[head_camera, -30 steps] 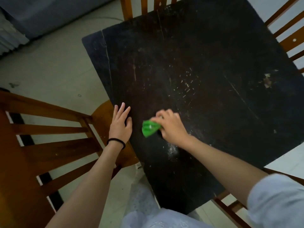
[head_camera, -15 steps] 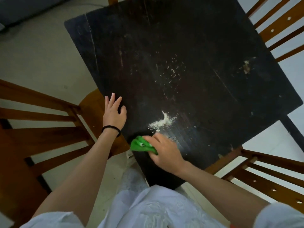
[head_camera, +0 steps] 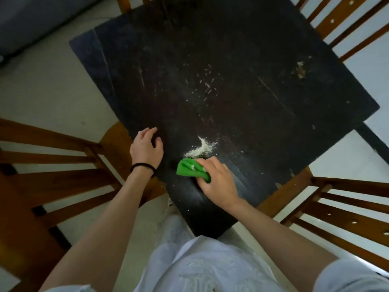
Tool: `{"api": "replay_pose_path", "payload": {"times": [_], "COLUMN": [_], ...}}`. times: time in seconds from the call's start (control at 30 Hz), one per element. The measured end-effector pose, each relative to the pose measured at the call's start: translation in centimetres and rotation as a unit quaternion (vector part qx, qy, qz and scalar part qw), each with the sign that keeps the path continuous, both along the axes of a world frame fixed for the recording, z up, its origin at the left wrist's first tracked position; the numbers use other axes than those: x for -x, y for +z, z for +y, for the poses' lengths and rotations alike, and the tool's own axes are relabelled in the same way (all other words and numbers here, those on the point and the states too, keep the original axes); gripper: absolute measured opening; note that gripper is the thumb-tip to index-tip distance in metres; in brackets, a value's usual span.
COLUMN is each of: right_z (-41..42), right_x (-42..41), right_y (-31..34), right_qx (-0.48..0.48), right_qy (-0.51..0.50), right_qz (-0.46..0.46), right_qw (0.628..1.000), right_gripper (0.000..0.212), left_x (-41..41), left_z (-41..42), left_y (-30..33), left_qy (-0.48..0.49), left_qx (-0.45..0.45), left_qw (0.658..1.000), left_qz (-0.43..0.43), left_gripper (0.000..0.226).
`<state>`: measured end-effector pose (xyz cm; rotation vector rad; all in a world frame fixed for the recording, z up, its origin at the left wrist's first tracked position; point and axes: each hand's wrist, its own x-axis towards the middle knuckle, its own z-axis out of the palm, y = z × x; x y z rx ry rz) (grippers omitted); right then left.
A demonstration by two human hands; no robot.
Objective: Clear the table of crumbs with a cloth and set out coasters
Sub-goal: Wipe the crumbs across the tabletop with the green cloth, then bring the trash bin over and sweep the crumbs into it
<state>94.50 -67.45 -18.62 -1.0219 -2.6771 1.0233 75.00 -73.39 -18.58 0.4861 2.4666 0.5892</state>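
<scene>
Crumbs [head_camera: 200, 149] sit in a pale heap on the dark counter [head_camera: 242, 60], just above the green cloth [head_camera: 190, 170] near the middle of the frame. Compared with half a second ago, I see my left hand [head_camera: 146, 149] has changed: its fingers were stretched flat at the counter's left edge, and now they are curled loosely over that edge, gripping nothing I can make out. My right hand [head_camera: 216, 182] still bunches the cloth under curled fingers and thumb, pressed to the counter below the heap, much where it was. The heap keeps its comma shape. Finer specks [head_camera: 207, 85] are scattered higher up on the counter, and a light scuffed patch [head_camera: 300, 69] shows toward the upper right. A black band [head_camera: 144, 166] circles my left wrist. Wooden chairs ring the counter: one at lower left [head_camera: 52, 161], one at lower right [head_camera: 341, 209], another at upper right [head_camera: 341, 20]. My white garment [head_camera: 202, 268] fills the bottom of the frame.
</scene>
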Motion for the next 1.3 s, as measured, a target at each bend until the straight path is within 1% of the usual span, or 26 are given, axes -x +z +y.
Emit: {"api": "replay_pose_path", "payload": {"times": [0.1,0.17,0.2,0.3,0.33,0.43,0.5,0.57,0.6,0.67,0.7,0.73,0.8,0.83,0.87,0.97,1.03,1.07,1.13,1.23,1.27,1.3], "right_z": [0.2,0.0,-0.6,-3.0,-4.7,-9.2,-12.2,-14.9,-16.4,-18.8,-20.2,-21.2,-22.7,-23.0,-23.4,-23.4,-22.6,-21.7,-20.0,-17.5,-16.3,-15.7], "right_x": [-2.7,-4.4,-5.9,-9.1,-10.6,-14.9,-18.4,-22.1,-24.3,-28.0,-30.4,-32.4,-36.6,-37.8,-40.3,-47.9,-51.7,-55.6,-60.1,-66.0,-68.9,-70.2], "right_y": [0.8,0.8,0.9,1.3,1.9,3.0,3.4,3.6,3.8,4.0,4.3,4.5,5.0,5.1,5.3,5.0,4.6,4.4,5.0,5.9,6.1,6.4], "right_qx": [0.006,0.012,0.008,0.024,0.032,0.068,0.087,0.102,0.108,0.124,0.120,0.117,0.103,0.093,0.085,0.076,0.075,0.073,0.080,0.083,0.088,0.089], "right_qy": [-0.113,-0.164,-0.208,-0.345,-0.408,-0.521,-0.581,-0.644,-0.677,-0.724,-0.753,-0.779,-0.823,-0.835,-0.850,-0.883,-0.891,-0.899,-0.910,-0.913,-0.916,-0.917], "right_qz": [0.015,0.004,-0.005,-0.007,0.008,0.014,-0.005,-0.008,-0.005,-0.008,-0.007,-0.002,0.001,-0.001,0.000,0.029,0.048,0.058,0.080,0.099,0.107,0.117], "right_qw": [0.993,0.986,0.978,0.938,0.912,0.851,0.809,0.758,0.728,0.679,0.647,0.615,0.559,0.543,0.519,0.462,0.445,0.429,0.400,0.387,0.378,0.372], "right_gripper": [0.038,0.038,0.040,0.043,0.043,0.046,0.047,0.045,0.042,0.035,0.033,0.034,0.036,0.036,0.037,0.034,0.031,0.031,0.032,0.034,0.033,0.032], "left_x": [-2.4,-3.5,-4.6,-7.6,-9.4,-15.6,-20.3,-25.1,-27.9,-32.8,-35.9,-38.7,-44.8,-46.7,-50.1,-60.1,-65.2,-69.7,-75.0,-80.9,-83.6,-84.7], "left_z": [1.3,2.1,2.7,3.6,3.6,2.1,0.7,-0.4,-0.8,-1.8,-2.3,-2.7,-3.3,-3.5,-3.7,-3.2,-2.4,-1.3,0.6,2.8,3.9,4.5], "left_y": [1.1,1.6,1.9,2.7,3.0,3.5,3.7,3.8,4.0,4.8,5.3,5.5,5.9,5.9,6.0,6.5,7.0,7.0,7.3,8.2,8.4,8.7], "left_qy": [-0.081,-0.137,-0.180,-0.290,-0.345,-0.484,-0.572,-0.646,-0.688,-0.758,-0.791,-0.815,-0.844,-0.847,-0.855,-0.860,-0.857,-0.856,-0.841,-0.832,-0.830,-0.827], "left_qx": [-0.030,-0.044,-0.051,-0.063,-0.070,-0.075,-0.069,-0.048,-0.034,-0.008,-0.002,0.003,0.007,0.011,0.005,-0.014,-0.013,-0.015,-0.006,-0.013,-0.010,-0.005], "left_qw": [0.996,0.990,0.982,0.955,0.936,0.871,0.815,0.758,0.720,0.646,0.605,0.574,0.531,0.527,0.513,0.505,0.510,0.512,0.536,0.549,0.553,0.557], "left_qz": [0.022,0.015,0.008,-0.014,-0.022,-0.039,-0.059,-0.079,-0.084,-0.089,-0.087,-0.083,-0.076,-0.077,-0.074,-0.071,-0.072,-0.068,-0.070,-0.078,-0.075,-0.080], "left_gripper": [0.037,0.035,0.035,0.036,0.036,0.035,0.036,0.038,0.039,0.042,0.042,0.042,0.042,0.042,0.043,0.042,0.041,0.041,0.040,0.040,0.040,0.040]}}
